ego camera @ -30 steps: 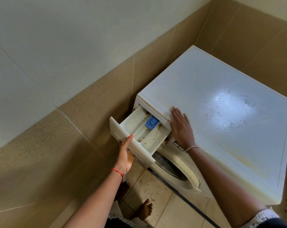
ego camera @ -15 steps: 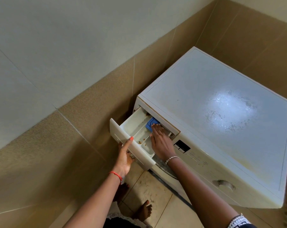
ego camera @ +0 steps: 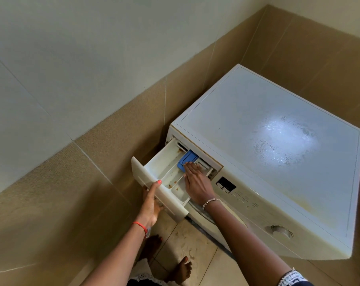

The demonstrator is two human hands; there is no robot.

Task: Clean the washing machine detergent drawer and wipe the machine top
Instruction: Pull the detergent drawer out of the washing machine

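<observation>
Head view
Washing machine [ego camera: 257,211]: white front-loader, set in the corner of tan tiled walls [ego camera: 113,145].
Detergent drawer [ego camera: 164,159]: stands out from the front left corner of the machine, over the floor tiles [ego camera: 187,240]; brown specks and stains lie in its compartments.
Blue insert [ego camera: 187,158]: sits at the back of the drawer's middle compartment, next to the slot.
Left hand [ego camera: 151,203]: grips the drawer's front panel, thumb on the top edge, fingers curled underneath; a red thread [ego camera: 138,224] is at the wrist.
Right hand [ego camera: 196,182]: flat and relaxed inside the drawer, straight fingertips resting on the near edge of the blue insert; a bead bracelet [ego camera: 210,202] is at the wrist.
Machine top [ego camera: 257,141]: dull white with a bright glare patch and mottled marks toward the right; yellowish staining along the front edge.
Display panel [ego camera: 225,184]: dark, just right of the drawer slot; its markings and the print beside it are too small to read.
Dial [ego camera: 282,231]: round, near the front right corner.
</observation>
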